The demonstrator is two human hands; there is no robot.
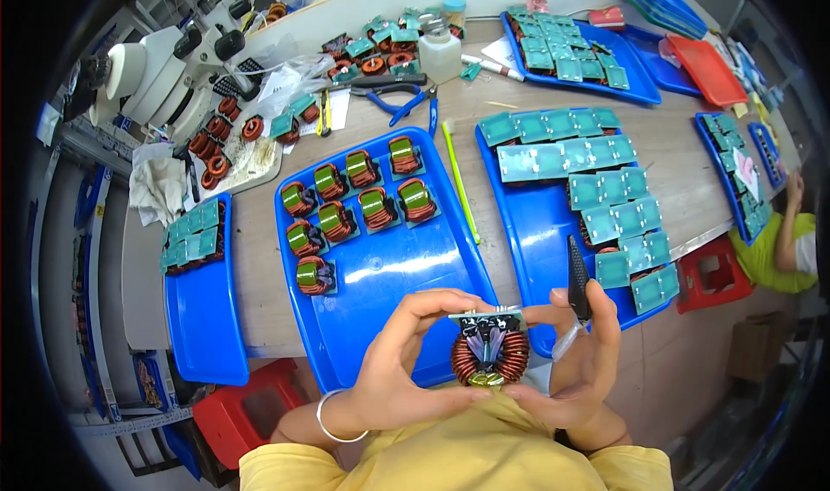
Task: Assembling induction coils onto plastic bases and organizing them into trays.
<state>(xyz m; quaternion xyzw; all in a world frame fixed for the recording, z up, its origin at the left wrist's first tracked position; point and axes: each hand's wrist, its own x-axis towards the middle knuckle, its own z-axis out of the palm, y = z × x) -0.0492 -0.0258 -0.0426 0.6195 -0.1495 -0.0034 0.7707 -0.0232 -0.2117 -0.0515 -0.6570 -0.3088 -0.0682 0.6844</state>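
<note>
Close to my body, my left hand (pixel 400 350) grips a copper-wound toroidal coil (pixel 491 353) by its left side, fingers on the small circuit board at its top and thumb under the coil. Pale purple strips show in the coil's middle, and a yellow-green patch at its bottom. On the other side, my right hand (pixel 577 370) steadies the same coil with thumb and fingertip. Between its fingers it also keeps a small tool with a black textured handle (pixel 577 271) and a pale, translucent end. Beyond the hands, a blue tray (pixel 393 279) carries several coils with yellow-green bands.
At right, a blue tray (pixel 536 258) bears several green-board coils; another such tray (pixel 207 322) stands at left. A yellow-green brush (pixel 461 180) lies between trays. Blue-handled pliers (pixel 393 102), a bottle (pixel 441 56) and a microscope (pixel 156 67) sit farther back. Another person (pixel 782 249) is at far right.
</note>
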